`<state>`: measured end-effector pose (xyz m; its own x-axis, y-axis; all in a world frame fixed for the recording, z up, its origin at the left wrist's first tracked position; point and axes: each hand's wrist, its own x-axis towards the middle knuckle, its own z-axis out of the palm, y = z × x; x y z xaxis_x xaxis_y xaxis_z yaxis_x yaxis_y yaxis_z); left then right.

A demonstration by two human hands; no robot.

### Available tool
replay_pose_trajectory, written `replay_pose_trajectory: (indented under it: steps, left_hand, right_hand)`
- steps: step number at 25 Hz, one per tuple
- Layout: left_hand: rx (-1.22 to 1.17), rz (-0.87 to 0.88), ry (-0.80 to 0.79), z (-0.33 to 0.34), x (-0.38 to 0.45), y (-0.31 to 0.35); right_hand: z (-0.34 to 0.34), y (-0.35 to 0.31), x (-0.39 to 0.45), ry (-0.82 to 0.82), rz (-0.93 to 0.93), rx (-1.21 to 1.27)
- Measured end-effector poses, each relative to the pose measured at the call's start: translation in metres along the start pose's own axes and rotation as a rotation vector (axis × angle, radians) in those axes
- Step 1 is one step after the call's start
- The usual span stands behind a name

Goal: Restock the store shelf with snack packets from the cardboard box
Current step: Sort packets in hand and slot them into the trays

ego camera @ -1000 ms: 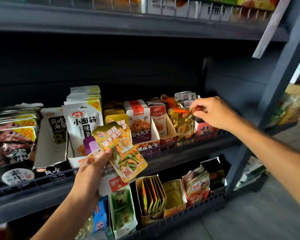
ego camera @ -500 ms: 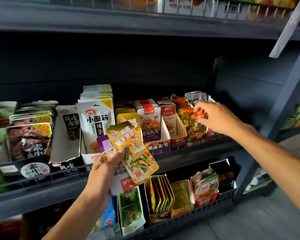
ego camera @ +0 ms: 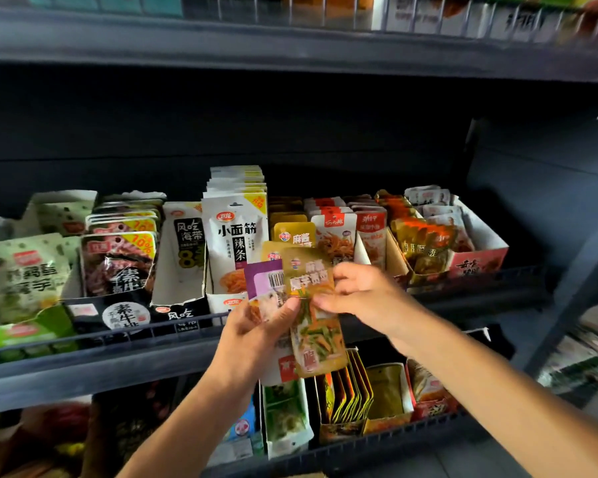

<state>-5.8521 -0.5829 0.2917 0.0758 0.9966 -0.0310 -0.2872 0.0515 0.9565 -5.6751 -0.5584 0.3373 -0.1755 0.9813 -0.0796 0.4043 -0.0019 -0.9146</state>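
Observation:
My left hand holds a small fan of snack packets in front of the middle shelf. On top is a gold packet printed with green and orange strips. A purple-and-white packet sits behind it. My right hand pinches the gold packet at its middle from the right side. The cardboard box is out of view.
Open display cartons of packets fill the middle shelf: white noodle-snack packs, gold packs, a red-and-white carton at the right. A lower shelf holds more cartons. The upper shelf overhangs. A dark upright post stands at the right.
My right hand left the carton at the right end of the shelf and came left to the packets in my left hand. The view shifted left.

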Motion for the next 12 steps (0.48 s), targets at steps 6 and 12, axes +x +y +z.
replay_pose_trajectory:
  steps: [6, 12]
  left_hand:
    - [-0.095, 0.015, 0.159, -0.036, 0.006, 0.009]
    - [-0.124, -0.015, 0.120, -0.048, 0.000, 0.013]
  right_hand:
    - [-0.012, -0.016, 0.035, 0.394, -0.264, 0.431]
    - [0.018, 0.000, 0.096, 0.284, -0.094, -0.249]
